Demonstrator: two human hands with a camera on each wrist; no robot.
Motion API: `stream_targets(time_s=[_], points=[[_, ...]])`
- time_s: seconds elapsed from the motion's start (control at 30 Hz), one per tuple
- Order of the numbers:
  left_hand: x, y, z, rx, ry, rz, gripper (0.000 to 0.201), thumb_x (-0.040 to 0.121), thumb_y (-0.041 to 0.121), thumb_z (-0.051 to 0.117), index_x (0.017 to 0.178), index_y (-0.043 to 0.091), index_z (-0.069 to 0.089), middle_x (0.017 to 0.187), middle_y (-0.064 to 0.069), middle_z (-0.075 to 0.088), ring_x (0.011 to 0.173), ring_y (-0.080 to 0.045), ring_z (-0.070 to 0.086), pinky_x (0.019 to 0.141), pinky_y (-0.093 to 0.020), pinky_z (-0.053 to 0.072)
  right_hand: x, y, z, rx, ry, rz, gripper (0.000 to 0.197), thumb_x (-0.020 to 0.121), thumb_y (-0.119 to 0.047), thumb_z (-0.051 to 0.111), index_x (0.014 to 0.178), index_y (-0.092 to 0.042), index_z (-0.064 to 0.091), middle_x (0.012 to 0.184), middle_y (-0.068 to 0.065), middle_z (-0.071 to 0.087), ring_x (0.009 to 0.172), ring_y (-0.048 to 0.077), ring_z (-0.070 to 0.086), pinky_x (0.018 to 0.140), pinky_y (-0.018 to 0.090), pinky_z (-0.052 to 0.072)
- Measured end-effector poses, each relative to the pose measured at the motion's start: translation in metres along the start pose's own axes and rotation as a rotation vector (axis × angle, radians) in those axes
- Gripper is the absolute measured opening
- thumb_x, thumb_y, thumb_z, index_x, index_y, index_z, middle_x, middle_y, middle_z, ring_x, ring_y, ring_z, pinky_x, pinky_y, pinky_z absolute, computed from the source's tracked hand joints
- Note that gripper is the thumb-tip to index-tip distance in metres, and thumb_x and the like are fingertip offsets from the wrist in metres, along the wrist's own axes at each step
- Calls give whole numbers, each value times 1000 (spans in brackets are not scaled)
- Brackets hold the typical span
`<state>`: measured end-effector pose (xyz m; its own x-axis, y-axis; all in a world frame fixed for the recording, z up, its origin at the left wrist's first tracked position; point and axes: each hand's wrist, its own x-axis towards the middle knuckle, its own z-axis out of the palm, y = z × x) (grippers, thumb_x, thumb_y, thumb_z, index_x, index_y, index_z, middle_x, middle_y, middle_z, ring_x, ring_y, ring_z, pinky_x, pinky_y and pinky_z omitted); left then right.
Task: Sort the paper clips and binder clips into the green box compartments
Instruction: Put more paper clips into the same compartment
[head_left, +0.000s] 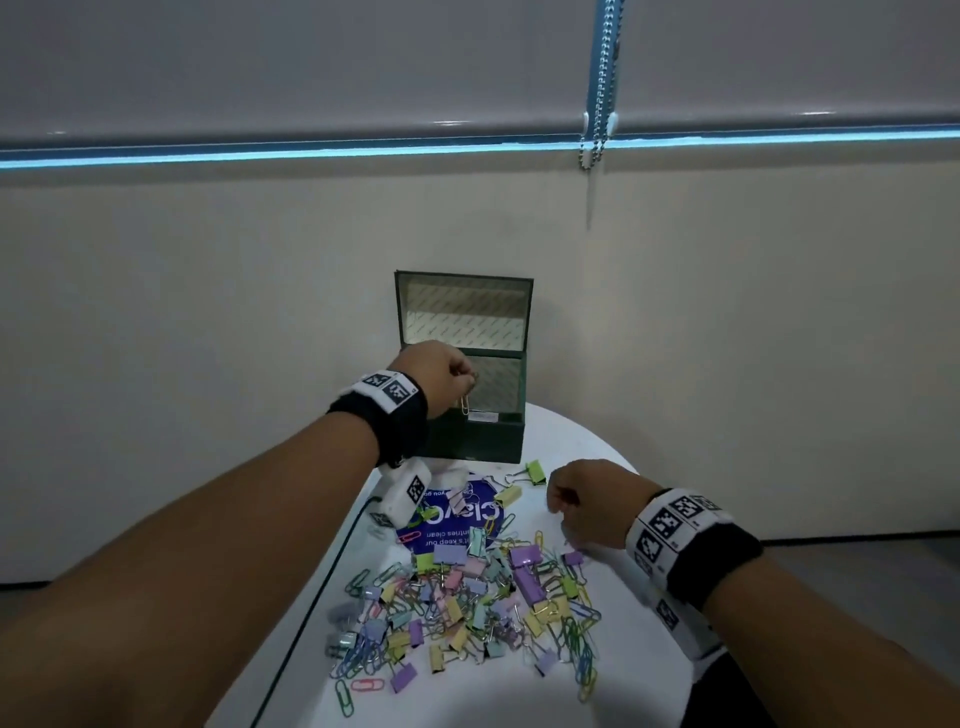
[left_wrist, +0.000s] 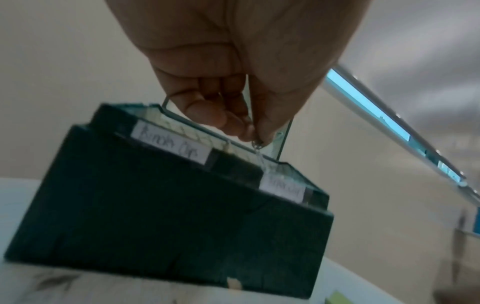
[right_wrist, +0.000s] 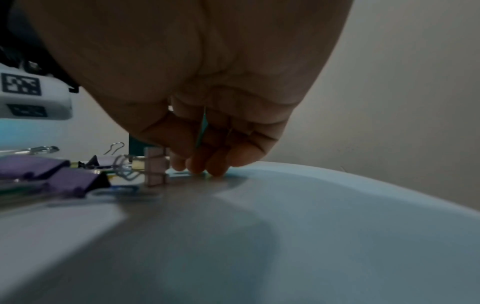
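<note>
At the centre of the head view, the left hand pinches a golden wire paper clip above the open dark green box. At lower right, the right hand curls around a thin teal clip, fingertips touching the white round table beside the heap of pastel clips.

1. The head view is dim; a cyan strip of light glows under the roller blind.
2. Its edges bow with wide-angle distortion.
3. The left wrist view is motion-blurred; the box labels are barely legible.
4. The right wrist view is dark, with the table soft and shadowed.
</note>
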<state>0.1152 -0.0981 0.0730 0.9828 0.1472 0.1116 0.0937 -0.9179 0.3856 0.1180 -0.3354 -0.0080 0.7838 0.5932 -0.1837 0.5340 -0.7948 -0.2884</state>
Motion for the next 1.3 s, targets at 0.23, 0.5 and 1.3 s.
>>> stream_targets(time_s=[0.23,0.5,1.3], points=[[-6,0,8,66,-57,19,30,101,30,52,127,25,66,133,0,63,119,-20,57,103,-32,40,-2,3,-1,70,2,-30,25,87,-9,51,90,-26,68,93,-13,64,93,11,59,80,25,48],[-79,-41,-10,278,-368,178,17,91,34,66,108,35,70,97,17,64,85,-2,59,82,-22,49,-10,-5,2,85,-82,-177,23,91,-26,63,107,-41,69,102,-15,61,93,7,59,89,29,51],[-137,-77,20,345,-283,105,38,89,51,61,126,44,58,116,14,57,98,-6,57,91,-28,48,-8,-28,5,68,46,-147,42,94,-14,49,113,-45,70,94,-17,60,68,5,61,68,20,52]])
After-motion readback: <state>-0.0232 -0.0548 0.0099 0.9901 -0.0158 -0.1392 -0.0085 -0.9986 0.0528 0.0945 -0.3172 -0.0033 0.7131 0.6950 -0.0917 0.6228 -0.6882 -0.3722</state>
